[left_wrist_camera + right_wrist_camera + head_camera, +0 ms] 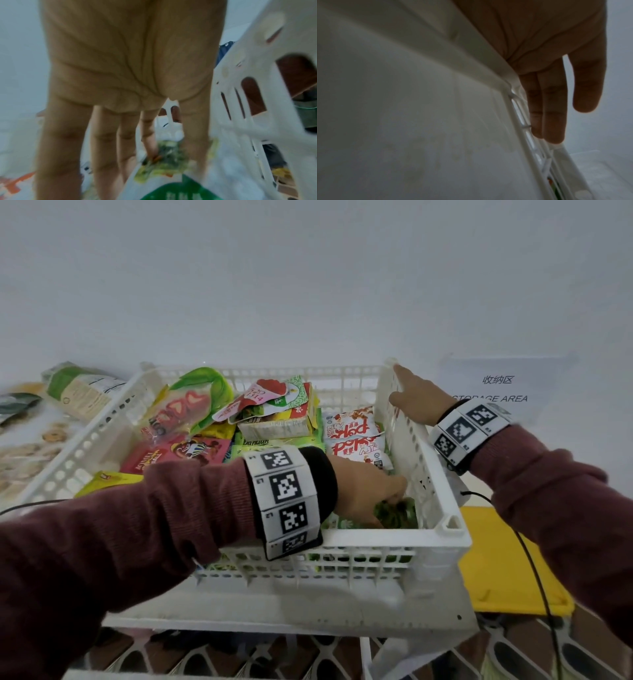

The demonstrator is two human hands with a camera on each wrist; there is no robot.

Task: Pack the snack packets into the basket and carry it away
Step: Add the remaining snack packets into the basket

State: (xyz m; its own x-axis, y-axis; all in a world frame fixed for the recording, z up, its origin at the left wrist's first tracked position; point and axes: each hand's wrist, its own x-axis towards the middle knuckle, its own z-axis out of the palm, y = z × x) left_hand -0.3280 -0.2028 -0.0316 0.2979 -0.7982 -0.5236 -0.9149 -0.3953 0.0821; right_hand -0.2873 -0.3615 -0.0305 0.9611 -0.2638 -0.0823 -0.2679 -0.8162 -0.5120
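The left hand (363,487) is reaching into the basket's (445,542) near right corner, fingers straight, pinching a green packet (397,513) between thumb and fingertips. The right hand (416,397) is lying with straight fingers on the right wall's rim. Other packets (270,412) are lying piled in the basket; two more (82,392) are lying outside, left of it.

White perforated plastic basket (416,440), smooth with a dull sheen. Glossy, crinkled plastic-film snack packets (356,440) inside it. Soft ribbed maroon cloth sleeves (154,508). Matt printed wristbands (284,494). Smooth matt white wall (308,268). Smooth yellow plastic lid (507,570).
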